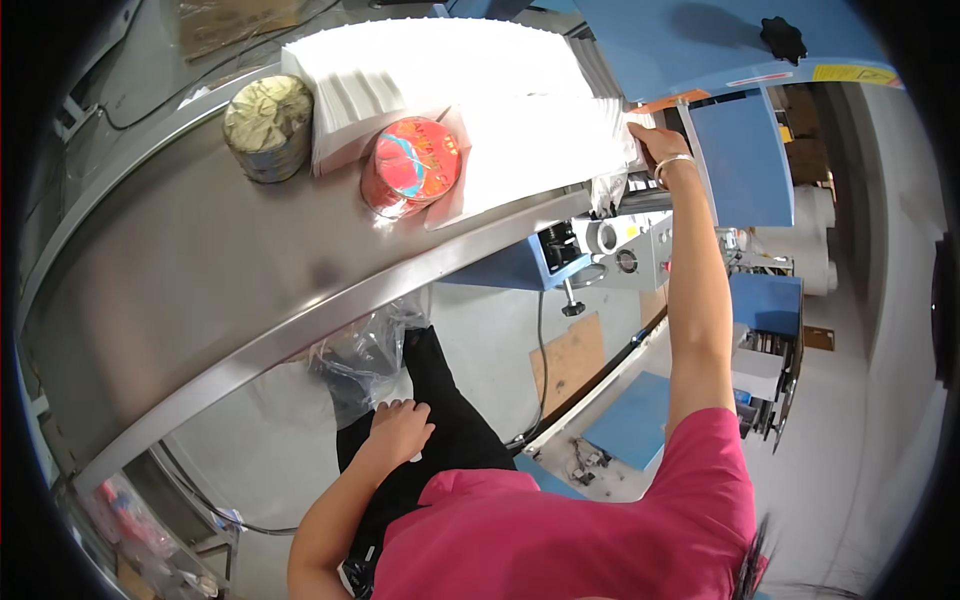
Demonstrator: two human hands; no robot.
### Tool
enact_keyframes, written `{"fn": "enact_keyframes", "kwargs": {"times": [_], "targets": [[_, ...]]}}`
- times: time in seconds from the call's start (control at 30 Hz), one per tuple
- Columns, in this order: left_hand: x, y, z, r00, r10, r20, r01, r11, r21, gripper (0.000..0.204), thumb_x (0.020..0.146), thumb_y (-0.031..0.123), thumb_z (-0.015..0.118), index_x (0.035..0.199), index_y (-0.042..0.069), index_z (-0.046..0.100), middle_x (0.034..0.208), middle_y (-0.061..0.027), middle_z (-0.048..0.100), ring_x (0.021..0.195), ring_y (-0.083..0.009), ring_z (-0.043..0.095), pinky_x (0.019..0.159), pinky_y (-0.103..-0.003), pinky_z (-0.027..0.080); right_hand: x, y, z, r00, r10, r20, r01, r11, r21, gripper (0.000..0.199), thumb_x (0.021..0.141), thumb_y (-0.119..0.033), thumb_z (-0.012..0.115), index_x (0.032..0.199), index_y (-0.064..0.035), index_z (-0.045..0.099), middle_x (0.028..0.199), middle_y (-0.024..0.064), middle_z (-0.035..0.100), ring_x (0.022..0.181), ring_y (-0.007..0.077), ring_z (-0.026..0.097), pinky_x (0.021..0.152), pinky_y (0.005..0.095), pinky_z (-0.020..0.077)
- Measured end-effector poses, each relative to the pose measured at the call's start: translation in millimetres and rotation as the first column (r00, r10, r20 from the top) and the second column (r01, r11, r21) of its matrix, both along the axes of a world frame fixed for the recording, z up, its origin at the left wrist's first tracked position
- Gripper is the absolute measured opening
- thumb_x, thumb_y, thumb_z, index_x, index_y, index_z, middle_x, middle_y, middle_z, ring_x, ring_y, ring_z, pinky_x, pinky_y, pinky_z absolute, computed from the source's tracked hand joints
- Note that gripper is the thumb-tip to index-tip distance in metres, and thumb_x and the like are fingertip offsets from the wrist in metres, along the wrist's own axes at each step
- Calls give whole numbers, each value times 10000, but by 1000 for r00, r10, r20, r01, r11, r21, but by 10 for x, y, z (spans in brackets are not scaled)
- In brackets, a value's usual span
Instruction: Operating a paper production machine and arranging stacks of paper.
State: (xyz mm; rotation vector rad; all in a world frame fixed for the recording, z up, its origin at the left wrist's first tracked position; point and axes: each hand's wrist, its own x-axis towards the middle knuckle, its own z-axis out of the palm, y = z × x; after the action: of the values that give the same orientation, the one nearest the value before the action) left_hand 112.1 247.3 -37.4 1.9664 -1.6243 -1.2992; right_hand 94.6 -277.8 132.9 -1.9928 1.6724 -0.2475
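My right hand (660,146), a bracelet at its wrist, reaches to the right end of a long row of white folded sheets (480,70) on the steel table. Its fingers are curled at the sheets' edge, beside a blue machine; what they pinch is hidden. Low at my lap, my left hand (400,436) is closed, with a bit of white showing below its fingers. Just above it hangs a crumpled clear plastic bag (362,362). A red round pack (412,166) stands against the sheets' near side, and a gold-topped round pack (268,128) stands at their left end.
The steel table (190,290) curves across the left, its raised front edge between me and the sheets. A blue machine panel (742,160) stands right of my right hand. Below are a control box (640,258), a black cable and cardboard (568,364) on the floor.
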Motion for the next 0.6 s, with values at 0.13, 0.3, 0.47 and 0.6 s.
{"fn": "enact_keyframes", "kwargs": {"times": [0.13, 0.3, 0.47, 0.6], "targets": [[78, 72, -56, 999, -35, 17, 35, 999, 7, 261, 827, 295, 572, 925, 52, 568, 907, -132, 603, 902, -314, 579, 795, -451, 437, -67, 302, -21, 999, 28, 39, -19, 979, -205, 451, 748, -421, 665, 887, 7, 640, 773, 53, 630, 670, 129, 561, 618, 264, 434], [110, 74, -91, 999, -19, 51, 18, 1000, 12, 277, 824, 298, 576, 960, 57, 569, 914, -125, 601, 905, -308, 577, 791, -445, 439, 41, 738, 49, 971, 174, -166, -233, 855, -464, 437, 795, -448, 538, 1018, -92, 659, 880, 161, 660, 890, 310, 623, 811, 357, 464], [56, 126, -133, 996, -27, 90, 34, 996, -82, 240, 820, 307, 588, 879, 76, 564, 849, -98, 606, 846, -277, 592, 747, -423, 448, 45, 837, 73, 931, 275, -238, -356, 825, -439, 469, 804, -479, 481, 913, -63, 669, 848, 205, 636, 854, 387, 594, 795, 400, 457], [48, 175, -140, 993, -88, 73, 92, 995, -46, 260, 822, 312, 581, 906, 66, 574, 869, -116, 609, 870, -300, 585, 771, -434, 440, 23, 755, -24, 897, 334, -289, -437, 770, -465, 406, 812, -410, 470, 899, -64, 662, 893, 223, 621, 868, 386, 578, 782, 430, 455]]}}
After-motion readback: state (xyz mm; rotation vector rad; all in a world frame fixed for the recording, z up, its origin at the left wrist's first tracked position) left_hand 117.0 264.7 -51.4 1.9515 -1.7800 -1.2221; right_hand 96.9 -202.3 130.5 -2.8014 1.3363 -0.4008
